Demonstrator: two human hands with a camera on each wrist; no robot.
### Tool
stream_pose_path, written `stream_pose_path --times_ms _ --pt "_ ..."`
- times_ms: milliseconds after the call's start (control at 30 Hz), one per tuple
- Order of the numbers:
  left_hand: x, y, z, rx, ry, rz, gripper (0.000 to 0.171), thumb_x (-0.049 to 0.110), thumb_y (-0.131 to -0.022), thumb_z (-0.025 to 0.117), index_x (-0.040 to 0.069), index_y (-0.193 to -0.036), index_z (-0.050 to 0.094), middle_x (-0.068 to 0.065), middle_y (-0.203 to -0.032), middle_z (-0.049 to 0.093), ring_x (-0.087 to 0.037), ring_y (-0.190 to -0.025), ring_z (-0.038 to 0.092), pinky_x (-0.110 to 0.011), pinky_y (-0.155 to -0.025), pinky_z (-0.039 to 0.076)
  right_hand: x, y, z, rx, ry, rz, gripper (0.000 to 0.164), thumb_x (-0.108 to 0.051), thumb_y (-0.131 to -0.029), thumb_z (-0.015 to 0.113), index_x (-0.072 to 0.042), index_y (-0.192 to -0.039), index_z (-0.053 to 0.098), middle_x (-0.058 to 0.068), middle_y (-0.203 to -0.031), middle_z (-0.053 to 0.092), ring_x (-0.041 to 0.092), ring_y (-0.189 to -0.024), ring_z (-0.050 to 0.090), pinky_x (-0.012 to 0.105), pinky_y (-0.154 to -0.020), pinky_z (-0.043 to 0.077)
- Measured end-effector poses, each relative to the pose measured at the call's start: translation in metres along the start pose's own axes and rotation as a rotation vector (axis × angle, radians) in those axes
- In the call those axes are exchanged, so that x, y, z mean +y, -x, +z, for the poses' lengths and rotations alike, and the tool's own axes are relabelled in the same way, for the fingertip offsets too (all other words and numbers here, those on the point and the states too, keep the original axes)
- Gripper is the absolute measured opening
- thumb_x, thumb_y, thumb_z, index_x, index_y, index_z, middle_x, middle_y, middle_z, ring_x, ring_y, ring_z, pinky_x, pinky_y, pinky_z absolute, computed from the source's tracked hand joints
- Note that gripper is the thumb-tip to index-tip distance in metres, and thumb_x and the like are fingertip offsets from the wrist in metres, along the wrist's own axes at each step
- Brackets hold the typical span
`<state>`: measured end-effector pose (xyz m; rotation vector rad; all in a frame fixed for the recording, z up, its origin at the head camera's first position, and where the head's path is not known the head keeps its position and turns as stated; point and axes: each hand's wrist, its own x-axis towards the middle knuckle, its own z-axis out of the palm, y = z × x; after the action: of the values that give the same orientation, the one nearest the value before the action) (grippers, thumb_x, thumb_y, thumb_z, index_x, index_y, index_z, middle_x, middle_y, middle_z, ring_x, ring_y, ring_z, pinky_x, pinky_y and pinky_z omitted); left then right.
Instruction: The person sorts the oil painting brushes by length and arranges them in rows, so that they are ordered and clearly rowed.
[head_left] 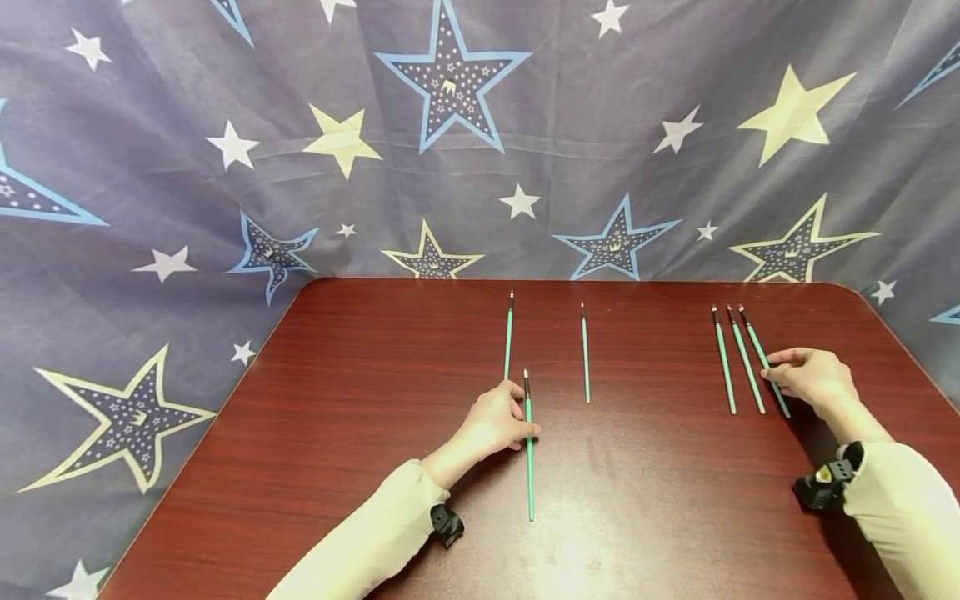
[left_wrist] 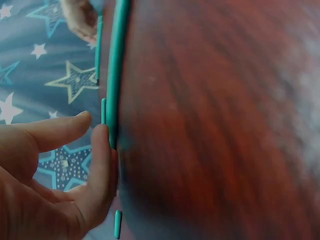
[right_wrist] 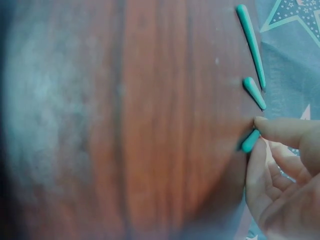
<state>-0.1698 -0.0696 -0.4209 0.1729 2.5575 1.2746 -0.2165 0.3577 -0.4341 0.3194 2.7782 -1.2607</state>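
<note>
Thin paintbrushes with turquoise handles and dark ferrules lie on the table. In the head view, my left hand [head_left: 495,418] is at the near middle paintbrush [head_left: 529,467], with the thumb crossing over its handle. A gap shows between thumb and fingertip in the left wrist view, where the handle [left_wrist: 116,65] runs behind a finger. At the right, my right hand [head_left: 817,379] pinches the outermost paintbrush [head_left: 757,343] of a group of three. Its handle end [right_wrist: 251,141] pokes out between thumb and finger in the right wrist view.
Left of the held right-hand brush lie two more paintbrushes, one in the middle [head_left: 746,358] and one outermost [head_left: 724,358]. Two others, a left one [head_left: 510,333] and a right one [head_left: 586,358], lie toward the back. A star-patterned cloth [head_left: 570,150] hangs behind the brown table [head_left: 360,400].
</note>
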Motion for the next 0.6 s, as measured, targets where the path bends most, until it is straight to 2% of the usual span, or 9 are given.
stream_pose_path --times_ms 167,267,400,600 --pt "0.0019 -0.0014 0.0066 0.020 -0.192 0.010 0.054 0.015 -0.069 0.079 0.000 -0.111 0.050 -0.001 -0.068 0.056 -0.010 -0.042 0.058 -0.018 -0.046 0.051 -0.0003 0.0008 -0.0003 0.004 0.020 -0.003 0.045 -0.018 -0.082 0.063 0.011 -0.114 0.053 -0.008 -0.071 0.063 -0.001 -0.058 0.058 0.018 -0.052 0.056" --pt "0.0042 -0.0027 0.0091 0.036 -0.224 -0.002 0.054 0.011 -0.067 0.079 -0.001 -0.110 0.049 -0.005 -0.073 0.055 -0.009 -0.040 0.057 -0.017 -0.044 0.052 -0.0003 0.0013 -0.0006 0.008 0.026 -0.001 0.045 -0.019 -0.081 0.063 0.010 -0.113 0.054 -0.008 -0.071 0.063 -0.001 -0.058 0.059 0.018 -0.052 0.056" --pt "0.0040 -0.0041 0.0099 0.031 -0.166 -0.031 0.056 0.003 -0.066 0.078 -0.002 -0.112 0.047 -0.009 -0.078 0.054 -0.010 -0.040 0.057 -0.018 -0.038 0.052 -0.0007 0.0014 -0.0011 0.005 0.025 -0.004 0.045 -0.021 -0.081 0.063 0.009 -0.113 0.054 -0.007 -0.072 0.063 -0.001 -0.059 0.059 0.018 -0.052 0.056" --pt "-0.0008 -0.0069 0.0082 -0.004 -0.010 -0.063 0.056 -0.006 -0.065 0.075 0.000 -0.114 0.047 -0.008 -0.073 0.054 -0.016 -0.045 0.059 -0.022 -0.042 0.055 -0.0013 0.0008 -0.0014 0.007 0.020 -0.001 0.045 -0.021 -0.081 0.063 0.009 -0.114 0.054 -0.008 -0.072 0.063 -0.001 -0.059 0.058 0.018 -0.052 0.056"
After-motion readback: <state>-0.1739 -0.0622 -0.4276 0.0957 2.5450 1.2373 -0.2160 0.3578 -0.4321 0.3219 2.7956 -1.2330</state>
